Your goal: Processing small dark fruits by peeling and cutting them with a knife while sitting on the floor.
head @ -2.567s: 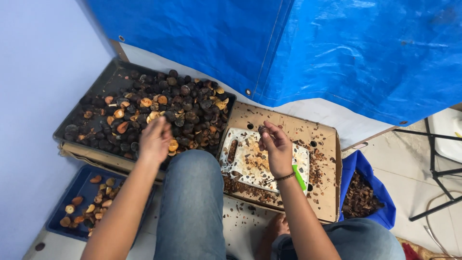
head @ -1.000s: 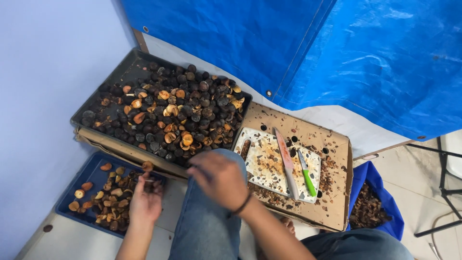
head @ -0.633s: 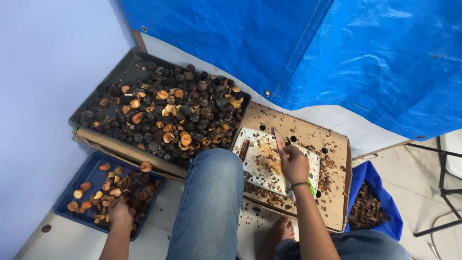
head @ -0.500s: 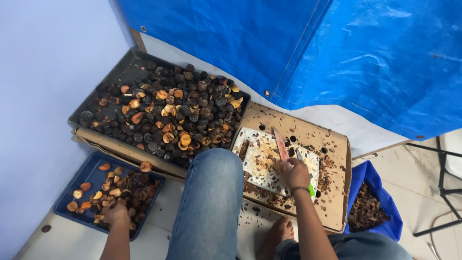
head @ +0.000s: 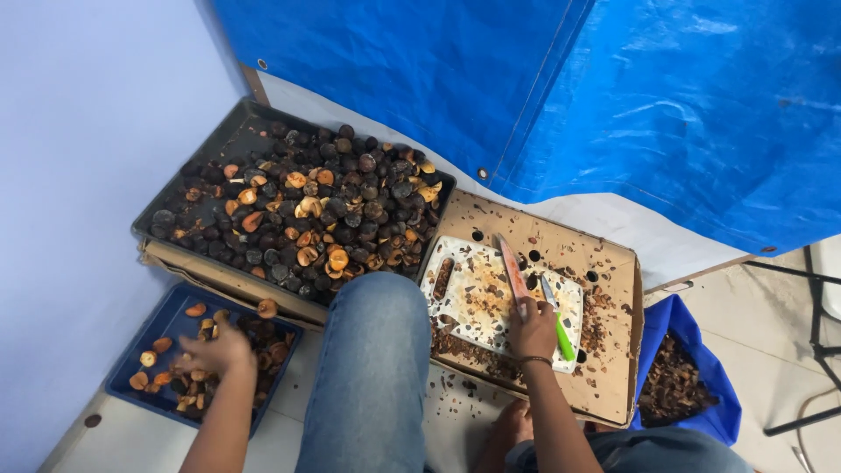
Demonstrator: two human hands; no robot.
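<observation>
With the left hand [head: 215,355] spread open over the cut halves in the blue tray [head: 131,355] and the right hand's [head: 532,331] grip closed around the knife [head: 511,271] on the white cutting board [head: 473,293], the blade is best kept flat and still until the left returns.

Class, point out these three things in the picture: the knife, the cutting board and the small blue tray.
knife [head: 511,267], head view, on the middle of its blade
cutting board [head: 473,293], head view, on its stained white face
small blue tray [head: 175,307], head view, on its bare upper rim
</observation>
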